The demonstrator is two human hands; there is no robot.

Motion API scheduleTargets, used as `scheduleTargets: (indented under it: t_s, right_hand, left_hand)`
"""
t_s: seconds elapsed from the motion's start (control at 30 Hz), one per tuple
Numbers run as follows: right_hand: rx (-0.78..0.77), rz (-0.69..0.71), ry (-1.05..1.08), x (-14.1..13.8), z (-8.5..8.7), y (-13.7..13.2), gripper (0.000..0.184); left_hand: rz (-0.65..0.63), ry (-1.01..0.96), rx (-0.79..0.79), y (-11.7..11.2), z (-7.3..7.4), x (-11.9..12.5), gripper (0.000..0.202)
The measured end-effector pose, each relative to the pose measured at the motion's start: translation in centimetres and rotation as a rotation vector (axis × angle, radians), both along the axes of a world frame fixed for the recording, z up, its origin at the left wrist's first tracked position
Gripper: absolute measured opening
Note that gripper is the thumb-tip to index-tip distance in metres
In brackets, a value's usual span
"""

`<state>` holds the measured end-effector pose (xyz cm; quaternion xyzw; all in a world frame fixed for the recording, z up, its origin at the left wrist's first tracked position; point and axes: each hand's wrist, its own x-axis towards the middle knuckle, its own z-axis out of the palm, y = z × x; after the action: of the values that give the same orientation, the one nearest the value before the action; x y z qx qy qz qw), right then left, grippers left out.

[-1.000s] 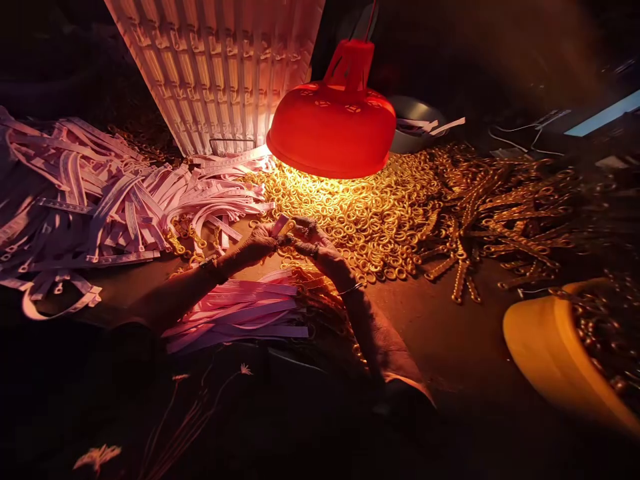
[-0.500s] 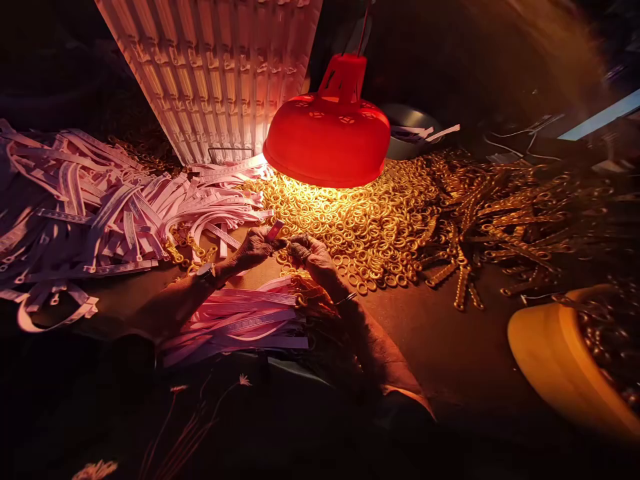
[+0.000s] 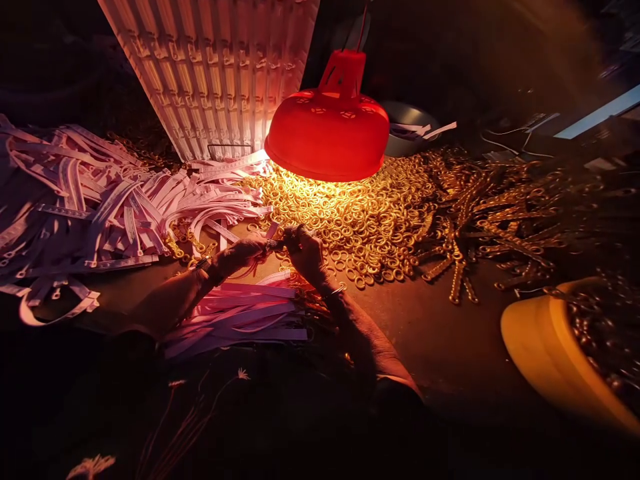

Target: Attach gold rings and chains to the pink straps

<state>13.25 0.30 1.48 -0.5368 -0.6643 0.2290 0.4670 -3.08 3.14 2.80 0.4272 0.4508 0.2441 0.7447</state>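
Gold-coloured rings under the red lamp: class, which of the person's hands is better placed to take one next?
Probably the right hand: it sits right by the edge of the gold-coloured rings, while the left hand is farther off, beside the pale pink strips.

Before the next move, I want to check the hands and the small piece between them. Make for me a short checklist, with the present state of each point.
Left hand and right hand both in view: ok.
Small dark piece pinched between the two hands: ok.
Exact kind of that piece: cannot tell.
Gold rings lying close beside the hands: ok.
Pale pink strips stacked flat between the forearms: ok.
Red lampshade lighting the rings: ok.
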Motion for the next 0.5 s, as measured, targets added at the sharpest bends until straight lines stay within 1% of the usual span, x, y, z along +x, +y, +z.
scheduleTargets:
  t_s: [0.1,0.2,0.27,0.37,0.5]
  right_hand:
    - [-0.019,-0.039,0.094,-0.5,0.1,0.1,0.026]
    - [-0.025,-0.019,0.231,-0.6,0.0,0.6,0.026]
    - [-0.045,0.012,0.299,-0.4,-0.1,0.9,0.026]
    - [-0.082,0.058,0.351,0.1,-0.4,1.2,0.025]
    - [-0.102,0.093,0.326,0.6,-1.3,1.2,0.026]
  left_hand:
    - [0.001,-0.025,-0.071,-0.1,0.7,-0.1,0.039]
    - [0.041,-0.068,-0.101,-0.1,0.9,0.0,0.036]
    - [0.083,-0.098,-0.051,-0.1,0.7,0.2,0.035]
    - [0.156,-0.09,0.063,-0.1,0.1,0.5,0.037]
    - [0.192,-0.09,0.199,-0.4,-0.8,0.6,0.043]
